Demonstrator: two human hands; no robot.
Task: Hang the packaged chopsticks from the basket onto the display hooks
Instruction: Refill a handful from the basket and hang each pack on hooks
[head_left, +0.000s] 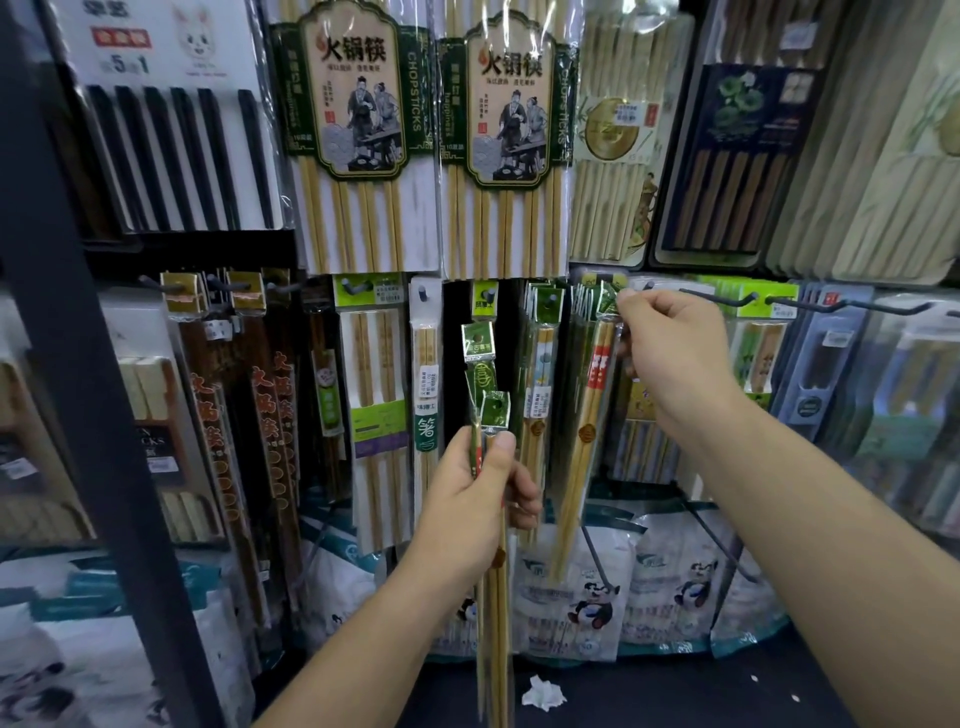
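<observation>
My left hand (475, 496) grips a few slim chopstick packs (493, 597) with green header cards, held upright in front of the display; the sticks hang down below my fist. My right hand (670, 348) pinches the green header card of another chopstick pack (587, 426) at a display hook (644, 286), where several like packs hang. That pack has red-banded bamboo sticks that slant down to the left. The basket is out of view.
The wall is dense with hanging chopstick packs: two large hot-pot chopstick packs (358, 130) above, dark ones at left. Bare black hooks (722, 299) jut out to the right of my right hand. A dark shelf post (88, 364) stands left. Panda-print bags (592, 597) lie below.
</observation>
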